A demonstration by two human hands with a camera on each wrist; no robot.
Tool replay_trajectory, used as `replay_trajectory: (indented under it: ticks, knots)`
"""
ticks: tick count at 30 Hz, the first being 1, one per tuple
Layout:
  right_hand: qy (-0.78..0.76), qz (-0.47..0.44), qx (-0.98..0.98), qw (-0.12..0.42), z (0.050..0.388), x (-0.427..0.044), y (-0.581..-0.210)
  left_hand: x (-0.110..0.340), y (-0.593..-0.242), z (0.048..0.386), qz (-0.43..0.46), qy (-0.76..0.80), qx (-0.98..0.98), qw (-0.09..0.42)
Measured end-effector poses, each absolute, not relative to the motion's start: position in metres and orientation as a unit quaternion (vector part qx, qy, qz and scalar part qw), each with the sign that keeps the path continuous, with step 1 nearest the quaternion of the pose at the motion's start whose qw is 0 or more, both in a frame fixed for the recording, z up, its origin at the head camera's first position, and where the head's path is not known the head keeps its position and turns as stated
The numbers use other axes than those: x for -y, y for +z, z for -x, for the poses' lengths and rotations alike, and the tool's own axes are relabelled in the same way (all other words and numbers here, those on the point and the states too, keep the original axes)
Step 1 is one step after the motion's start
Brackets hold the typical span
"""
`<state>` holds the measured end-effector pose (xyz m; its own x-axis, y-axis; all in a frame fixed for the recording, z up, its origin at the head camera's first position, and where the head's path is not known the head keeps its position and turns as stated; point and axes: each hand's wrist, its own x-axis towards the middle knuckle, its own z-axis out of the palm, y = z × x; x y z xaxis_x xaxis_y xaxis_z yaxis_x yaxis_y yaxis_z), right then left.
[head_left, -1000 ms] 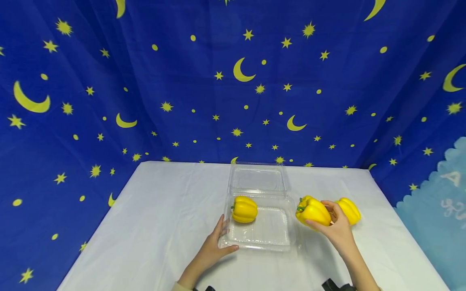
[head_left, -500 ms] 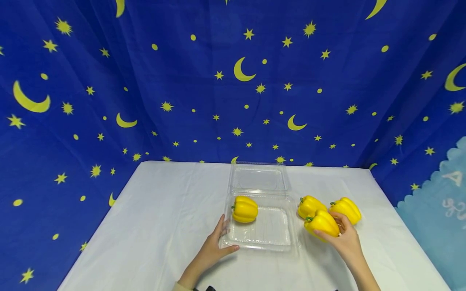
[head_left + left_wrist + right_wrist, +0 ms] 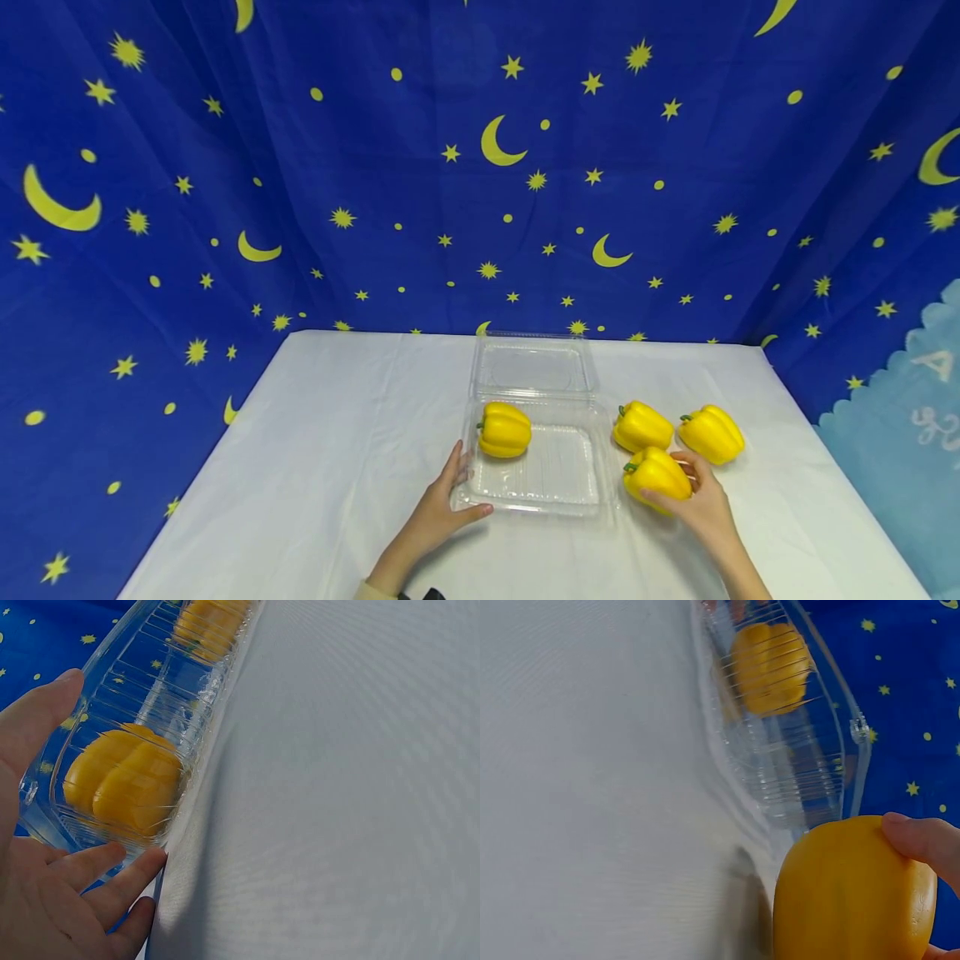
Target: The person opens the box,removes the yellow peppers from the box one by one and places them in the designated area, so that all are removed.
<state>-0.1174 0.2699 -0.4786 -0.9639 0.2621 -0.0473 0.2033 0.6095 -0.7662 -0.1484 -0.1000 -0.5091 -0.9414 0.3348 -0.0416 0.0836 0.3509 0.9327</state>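
Observation:
Near the front right of the table, my right hand (image 3: 707, 504) grips a yellow bell pepper (image 3: 654, 475), thumb on its near side. The pepper fills the bottom of the right wrist view, a shadow on the cloth beside it. My left hand (image 3: 438, 512) rests at the near-left corner of a clear plastic clamshell container (image 3: 536, 508), fingers spread along its side. In the left wrist view its fingertips (image 3: 154, 859) touch the container's wall. Inside, toward the left, lies another yellow bell pepper (image 3: 505, 430), its green stem pointing left. The container's lid (image 3: 532, 367) is folded back, away from me.
Two more yellow bell peppers lie on the white cloth right of the container: one pepper (image 3: 642, 426) just behind the held one, the other pepper (image 3: 712, 434) farther right. A blue curtain (image 3: 420, 183) with moons and stars stands behind the white table (image 3: 337, 433).
My right hand brings its pepper down and slightly toward me, away from the two peppers on the right, one of which it hid earlier. My left hand and the container stay in place.

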Motion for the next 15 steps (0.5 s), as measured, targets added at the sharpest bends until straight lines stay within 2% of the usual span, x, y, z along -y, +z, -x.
replay_trajectory:
  ticks: [5,15]
  knots:
    - [0.418,0.118,0.9,0.048,0.1157,-0.2686,-0.4833,0.1003,-0.5082,0.1484,-0.13,0.559,-0.811,0.114]
    - [0.419,0.127,0.899,0.024,0.1132,-0.2693,-0.4872,0.1001,-0.5136,0.1492,-0.128,0.557,-0.812,0.115]
